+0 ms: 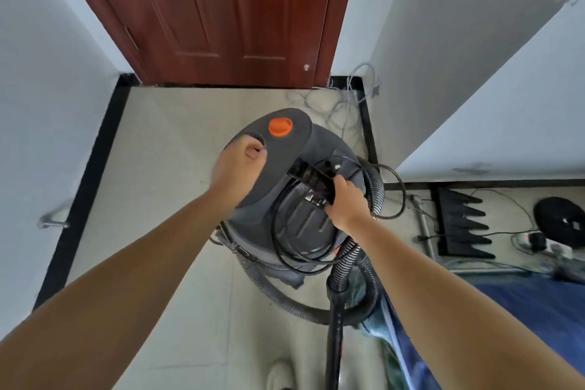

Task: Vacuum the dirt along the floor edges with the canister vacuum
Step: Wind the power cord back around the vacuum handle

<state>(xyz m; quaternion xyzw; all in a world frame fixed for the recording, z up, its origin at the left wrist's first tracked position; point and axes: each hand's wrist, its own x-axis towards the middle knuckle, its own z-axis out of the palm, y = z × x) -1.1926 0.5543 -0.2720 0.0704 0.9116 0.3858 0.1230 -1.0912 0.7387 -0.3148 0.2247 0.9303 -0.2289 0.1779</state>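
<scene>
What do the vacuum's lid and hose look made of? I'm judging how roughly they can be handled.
The canister vacuum lid looks like matte dark grey moulded plastic, judging by its smooth rounded edges. The hose looks like flexible ribbed black plastic, though that is less certain.

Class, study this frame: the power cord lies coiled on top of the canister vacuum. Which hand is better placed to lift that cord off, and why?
Probably the right hand: it already sits on the black cord bundle atop the canister vacuum. The left hand grips the lid's handle recess, away from the coil, steadying the machine.

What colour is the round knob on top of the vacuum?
Orange. The knob sits on the grey vacuum lid, clearest in the head view.
</scene>
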